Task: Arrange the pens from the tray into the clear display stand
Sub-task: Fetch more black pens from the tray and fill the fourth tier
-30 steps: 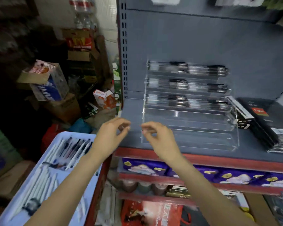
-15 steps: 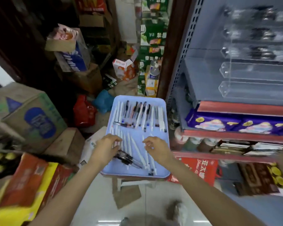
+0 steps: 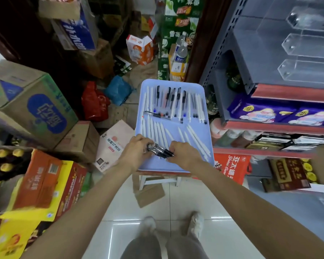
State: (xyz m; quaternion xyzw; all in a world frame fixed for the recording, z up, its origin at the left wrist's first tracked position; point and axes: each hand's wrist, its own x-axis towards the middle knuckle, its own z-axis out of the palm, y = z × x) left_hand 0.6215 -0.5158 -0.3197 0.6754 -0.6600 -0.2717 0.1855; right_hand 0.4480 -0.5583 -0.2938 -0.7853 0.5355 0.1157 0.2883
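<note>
Head view shows the pick-up step: both hands, left hand (image 3: 137, 150) and right hand (image 3: 183, 156), pinch a bundle of dark pens (image 3: 162, 151) over the blue tray (image 3: 204, 131); next, probably, lifting them level toward the clear display stand (image 3: 307, 53) up on the shelf.

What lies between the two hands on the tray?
In the head view, a bundle of dark pens spans the gap between the left hand and right hand; both grip it.
</note>
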